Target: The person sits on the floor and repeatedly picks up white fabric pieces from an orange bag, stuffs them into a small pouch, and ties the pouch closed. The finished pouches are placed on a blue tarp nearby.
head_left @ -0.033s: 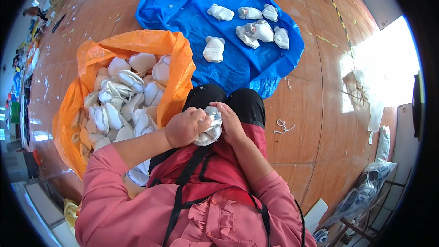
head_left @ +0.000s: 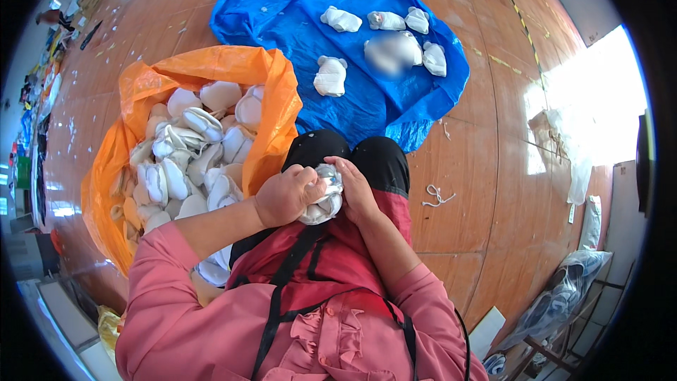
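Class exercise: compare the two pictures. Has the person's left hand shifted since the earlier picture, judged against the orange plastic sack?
No. The left hand keeps its place beside the orange plastic sack, clasping the small white shoe with the right hand.

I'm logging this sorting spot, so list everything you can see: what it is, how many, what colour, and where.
shoe: one, white, held in the lap by both hands
orange bag: one, on the floor at the person's left, open
shoes in bag: many, white, piled, too many to count
blue sheet: one, spread on the floor ahead
bundles: about six, white, spread on the sheet, one blurred
string: one scrap, white, on the floor at the right
floor: brown wood
left hand: gripping the shoe
right hand: gripping the shoe
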`<action>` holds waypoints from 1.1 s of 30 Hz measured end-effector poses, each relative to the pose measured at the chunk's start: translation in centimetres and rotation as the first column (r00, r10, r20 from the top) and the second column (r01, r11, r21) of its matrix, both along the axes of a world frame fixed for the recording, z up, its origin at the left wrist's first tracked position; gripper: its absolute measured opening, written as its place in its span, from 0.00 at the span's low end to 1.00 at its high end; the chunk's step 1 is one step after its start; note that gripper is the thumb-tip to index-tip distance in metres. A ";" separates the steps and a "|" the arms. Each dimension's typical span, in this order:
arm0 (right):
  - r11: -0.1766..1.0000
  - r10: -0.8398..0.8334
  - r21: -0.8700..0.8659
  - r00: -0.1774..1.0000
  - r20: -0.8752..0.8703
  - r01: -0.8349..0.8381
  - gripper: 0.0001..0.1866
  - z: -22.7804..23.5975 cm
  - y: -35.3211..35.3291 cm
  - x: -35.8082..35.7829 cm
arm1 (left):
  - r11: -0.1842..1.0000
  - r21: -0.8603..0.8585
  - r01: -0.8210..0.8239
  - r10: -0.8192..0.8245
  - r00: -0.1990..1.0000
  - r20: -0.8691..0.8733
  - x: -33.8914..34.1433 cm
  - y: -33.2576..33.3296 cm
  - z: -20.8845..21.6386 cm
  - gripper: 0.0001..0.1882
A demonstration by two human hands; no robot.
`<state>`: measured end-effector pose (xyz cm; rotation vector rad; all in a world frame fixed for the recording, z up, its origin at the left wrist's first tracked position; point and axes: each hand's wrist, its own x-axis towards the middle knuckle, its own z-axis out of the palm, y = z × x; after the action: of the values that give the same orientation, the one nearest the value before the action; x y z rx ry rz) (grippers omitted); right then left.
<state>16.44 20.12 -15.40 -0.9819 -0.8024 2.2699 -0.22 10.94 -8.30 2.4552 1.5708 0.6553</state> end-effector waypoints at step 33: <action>0.868 0.280 0.441 0.958 -0.052 -0.230 0.37 1.3 -0.7 1.7 | 0.884 -0.201 -0.423 0.456 0.678 0.577 1.3 -2.3 -1.4 0.14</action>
<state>18.15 19.43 -14.13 -0.5588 -1.3799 2.1905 1.04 8.59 -9.74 1.5369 1.8302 1.3057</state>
